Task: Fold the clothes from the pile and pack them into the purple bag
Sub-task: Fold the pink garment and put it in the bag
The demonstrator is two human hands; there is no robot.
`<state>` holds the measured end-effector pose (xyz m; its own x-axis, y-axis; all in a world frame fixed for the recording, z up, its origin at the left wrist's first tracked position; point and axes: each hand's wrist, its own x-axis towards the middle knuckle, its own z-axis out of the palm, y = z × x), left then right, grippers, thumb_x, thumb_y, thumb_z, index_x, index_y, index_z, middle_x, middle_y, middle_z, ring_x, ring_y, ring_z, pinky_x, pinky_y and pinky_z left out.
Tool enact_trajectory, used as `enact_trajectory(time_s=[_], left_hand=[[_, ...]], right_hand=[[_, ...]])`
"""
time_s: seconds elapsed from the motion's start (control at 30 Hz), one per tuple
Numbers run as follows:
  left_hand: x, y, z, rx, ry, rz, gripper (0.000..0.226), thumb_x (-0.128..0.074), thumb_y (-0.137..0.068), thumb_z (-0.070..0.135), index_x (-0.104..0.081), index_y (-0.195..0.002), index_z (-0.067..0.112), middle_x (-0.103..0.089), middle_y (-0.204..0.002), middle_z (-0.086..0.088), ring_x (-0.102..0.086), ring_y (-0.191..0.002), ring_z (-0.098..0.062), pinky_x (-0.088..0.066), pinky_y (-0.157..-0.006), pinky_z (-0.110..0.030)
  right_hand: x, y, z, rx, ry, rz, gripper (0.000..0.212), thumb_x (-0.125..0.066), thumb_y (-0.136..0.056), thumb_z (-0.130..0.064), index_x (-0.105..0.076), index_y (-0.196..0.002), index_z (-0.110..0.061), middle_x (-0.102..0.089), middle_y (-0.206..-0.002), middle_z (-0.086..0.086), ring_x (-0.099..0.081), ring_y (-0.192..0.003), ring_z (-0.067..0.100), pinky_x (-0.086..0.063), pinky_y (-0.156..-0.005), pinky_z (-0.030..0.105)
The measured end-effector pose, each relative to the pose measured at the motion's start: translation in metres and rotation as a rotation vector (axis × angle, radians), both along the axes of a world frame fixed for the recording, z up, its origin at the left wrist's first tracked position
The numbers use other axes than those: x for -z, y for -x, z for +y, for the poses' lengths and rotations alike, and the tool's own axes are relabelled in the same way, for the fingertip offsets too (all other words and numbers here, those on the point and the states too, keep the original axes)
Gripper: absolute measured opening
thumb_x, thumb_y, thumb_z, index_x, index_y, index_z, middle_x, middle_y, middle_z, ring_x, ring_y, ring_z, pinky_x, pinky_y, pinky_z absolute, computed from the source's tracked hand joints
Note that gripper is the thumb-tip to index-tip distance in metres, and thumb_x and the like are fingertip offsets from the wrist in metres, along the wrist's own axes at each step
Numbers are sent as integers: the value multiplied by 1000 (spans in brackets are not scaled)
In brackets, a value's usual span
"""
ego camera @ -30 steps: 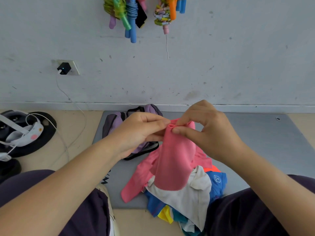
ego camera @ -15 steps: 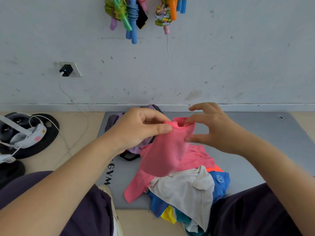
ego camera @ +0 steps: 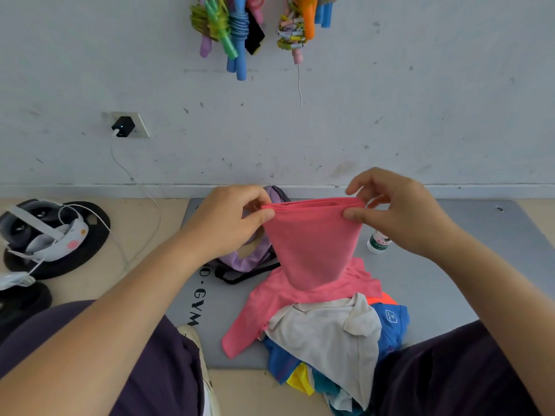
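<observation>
— Both hands first: what are they doing?
— Left hand (ego camera: pixel 231 219) pinches one end of the pink garment (ego camera: pixel 315 244)'s top edge between thumb and fingers; right hand (ego camera: pixel 399 211) pinches the other end, so the edge stretches flat between them.

— And nearest the person?
— Dark-clothed legs on either side, with the pile of clothes (ego camera: pixel 327 334) between them on a grey mat (ego camera: pixel 450 283): a white collared shirt on top, blue, yellow and teal pieces beneath. The pink garment's lower part lies on the pile.

— The purple bag (ego camera: pixel 252 259)?
— Behind the held garment, on the mat's far part, partly hidden by the left hand.

— Anything else?
— A small white bottle (ego camera: pixel 377 243) stands on the mat under the right hand. Farther left, a white cable (ego camera: pixel 141 193) climbs to a black charger (ego camera: pixel 121 126) in the wall socket. Coloured skipping ropes (ego camera: pixel 237 28) hang high on the wall.
</observation>
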<state>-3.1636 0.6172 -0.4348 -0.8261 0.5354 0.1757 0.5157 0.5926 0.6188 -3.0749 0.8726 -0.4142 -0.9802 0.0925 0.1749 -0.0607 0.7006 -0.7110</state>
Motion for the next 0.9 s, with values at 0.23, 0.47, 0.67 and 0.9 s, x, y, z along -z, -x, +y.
enact_trajectory(time_s=[0.23, 0.47, 0.67, 0.9], left_hand=[[7, -1, 1, 32, 60, -76, 12, -68, -89, 24, -65, -81, 33, -66, -78, 22, -60, -75, 5, -46, -74, -18], [3, -26, 16, 249, -82, -131, 3, -59, -96, 20, -61, -96, 21, -65, -82, -1, -59, -76, -16, -43, -73, -26], [-5, -33, 20, 293, -153, -139, 4, -51, -100, 26, -54, -99, 23, -53, -68, -13, -43, -60, -19, -36, -61, -31], [-3, -21, 17, 66, -233, -73, 3, -50, -100, 30, -51, -98, 28, -53, -67, -21, -42, -58, -22, -38, -64, -43]], right_hand=[[-3, -2, 2, -18, -98, 108, 7, -72, -83, -18, -66, -86, -20, -63, -94, 0, -59, -87, 9, -47, -80, 16], [12, -6, -22, -239, -40, -99, 72, -78, -64, -50, -56, -128, -27, -56, -128, -17, -48, -118, -7, -38, -97, 12], [14, -7, -33, -317, -7, -55, 32, -81, -76, -30, -69, -104, -19, -64, -113, -6, -57, -104, 2, -40, -93, 14], [4, -4, -10, -217, 48, -184, 22, -71, -86, -28, -65, -78, -8, -52, -61, -2, -43, -56, 4, -35, -55, 18]])
